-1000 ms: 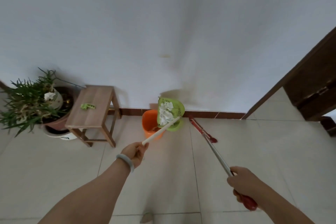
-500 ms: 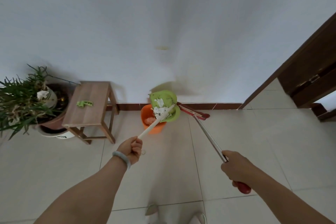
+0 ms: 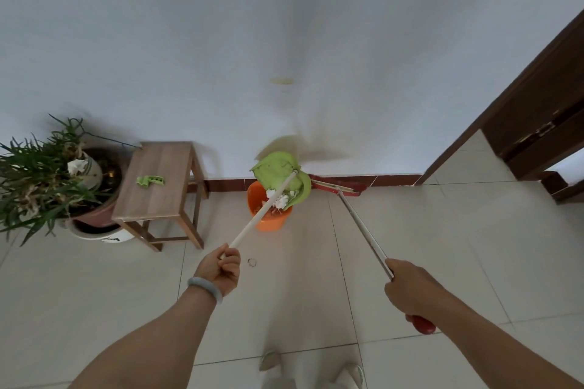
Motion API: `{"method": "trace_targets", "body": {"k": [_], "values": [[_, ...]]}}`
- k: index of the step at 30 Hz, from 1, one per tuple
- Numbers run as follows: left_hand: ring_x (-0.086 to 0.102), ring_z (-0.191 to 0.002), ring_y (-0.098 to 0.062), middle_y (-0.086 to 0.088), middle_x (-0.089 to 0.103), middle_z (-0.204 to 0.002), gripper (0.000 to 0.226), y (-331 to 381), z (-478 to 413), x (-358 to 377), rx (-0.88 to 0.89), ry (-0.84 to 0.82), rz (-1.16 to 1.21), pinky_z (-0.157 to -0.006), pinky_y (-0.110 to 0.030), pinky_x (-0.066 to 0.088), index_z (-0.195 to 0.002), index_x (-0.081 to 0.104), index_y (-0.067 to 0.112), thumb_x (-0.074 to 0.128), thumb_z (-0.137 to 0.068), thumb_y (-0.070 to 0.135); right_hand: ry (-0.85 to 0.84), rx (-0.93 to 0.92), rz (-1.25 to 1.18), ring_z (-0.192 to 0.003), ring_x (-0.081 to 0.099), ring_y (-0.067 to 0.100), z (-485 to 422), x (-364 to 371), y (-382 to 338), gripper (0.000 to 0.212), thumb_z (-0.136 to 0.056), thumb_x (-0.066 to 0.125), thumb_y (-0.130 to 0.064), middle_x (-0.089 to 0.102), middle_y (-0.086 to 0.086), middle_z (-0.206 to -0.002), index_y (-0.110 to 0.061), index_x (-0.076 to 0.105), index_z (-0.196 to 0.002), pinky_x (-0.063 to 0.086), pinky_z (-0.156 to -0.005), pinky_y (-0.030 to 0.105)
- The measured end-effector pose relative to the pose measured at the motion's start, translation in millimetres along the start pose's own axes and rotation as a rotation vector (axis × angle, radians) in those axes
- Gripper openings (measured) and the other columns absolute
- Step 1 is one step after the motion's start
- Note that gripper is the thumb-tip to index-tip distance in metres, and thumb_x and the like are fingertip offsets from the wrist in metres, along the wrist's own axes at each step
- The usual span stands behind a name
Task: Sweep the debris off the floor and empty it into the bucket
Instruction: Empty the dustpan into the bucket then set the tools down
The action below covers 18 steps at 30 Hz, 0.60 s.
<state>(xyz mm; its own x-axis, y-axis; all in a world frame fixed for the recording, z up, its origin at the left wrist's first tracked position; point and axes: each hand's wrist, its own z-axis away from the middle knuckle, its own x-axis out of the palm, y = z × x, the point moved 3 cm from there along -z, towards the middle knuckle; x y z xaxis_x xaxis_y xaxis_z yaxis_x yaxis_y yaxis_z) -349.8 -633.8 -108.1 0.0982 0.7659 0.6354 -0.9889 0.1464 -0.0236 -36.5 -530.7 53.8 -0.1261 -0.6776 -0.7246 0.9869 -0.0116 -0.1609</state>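
Left hand (image 3: 221,270) fingers curled tight round the white handle (image 3: 257,216); beyond its fingertips the green dustpan (image 3: 278,172) tilts over the orange bucket (image 3: 268,219), white debris (image 3: 279,199) at the pan's lip above the bucket mouth. Right hand (image 3: 410,292) fisted on the broom handle (image 3: 363,227); red broom head (image 3: 335,188) on floor at wall, just right of bucket. No readable writing or labels.
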Motion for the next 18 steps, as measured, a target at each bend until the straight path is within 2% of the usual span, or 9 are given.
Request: {"method": "trace_targets", "body": {"k": [5,10,14,18], "values": [[0.035,-0.024,-0.005,0.005,0.039,-0.041,0.053,1.9,4.6,-7.1,-0.017,-0.024,0.025,-0.025,-0.011,0.029,-0.059,0.048,0.009,0.032,-0.1,0.039,-0.004,-0.022,0.078,-0.064,0.057,0.014,5.1,6.4,-7.9,0.043,-0.091,0.04,-0.009,0.059,0.002,-0.097,-0.016,0.044,-0.133,0.049,-0.054,0.023],[0.035,-0.025,-0.004,0.004,0.041,-0.043,0.04,-2.5,4.5,-6.5,0.005,-0.061,0.096,-0.027,-0.008,0.028,-0.07,0.04,0.013,0.031,-0.101,0.037,0.008,-0.001,0.049,-0.053,0.056,0.013,5.0,4.5,-7.4,0.04,-0.092,0.037,-0.008,0.059,0.003,-0.091,-0.016,0.045,-0.131,0.052,-0.052,0.027],[0.036,-0.026,-0.004,0.004,0.043,-0.045,0.036,2.8,5.6,-13.2,0.015,-0.082,0.154,-0.027,-0.008,0.028,-0.078,0.041,0.012,0.029,-0.102,0.036,0.005,-0.001,0.065,-0.065,0.062,0.017,4.8,7.7,-12.6,0.042,-0.093,0.039,-0.01,0.059,0.003,-0.097,-0.015,0.043,-0.135,0.05,-0.056,0.024],[0.036,-0.026,-0.004,0.004,0.042,-0.045,0.036,-0.5,5.9,-13.8,0.002,-0.081,0.146,-0.027,-0.008,0.029,-0.076,0.041,0.012,0.029,-0.102,0.035,-0.021,-0.023,0.075,-0.078,0.067,0.019,5.7,12.8,-23.6,0.033,-0.094,0.041,-0.012,0.058,0.003,-0.098,-0.014,0.046,-0.126,0.051,-0.06,0.024]]}}
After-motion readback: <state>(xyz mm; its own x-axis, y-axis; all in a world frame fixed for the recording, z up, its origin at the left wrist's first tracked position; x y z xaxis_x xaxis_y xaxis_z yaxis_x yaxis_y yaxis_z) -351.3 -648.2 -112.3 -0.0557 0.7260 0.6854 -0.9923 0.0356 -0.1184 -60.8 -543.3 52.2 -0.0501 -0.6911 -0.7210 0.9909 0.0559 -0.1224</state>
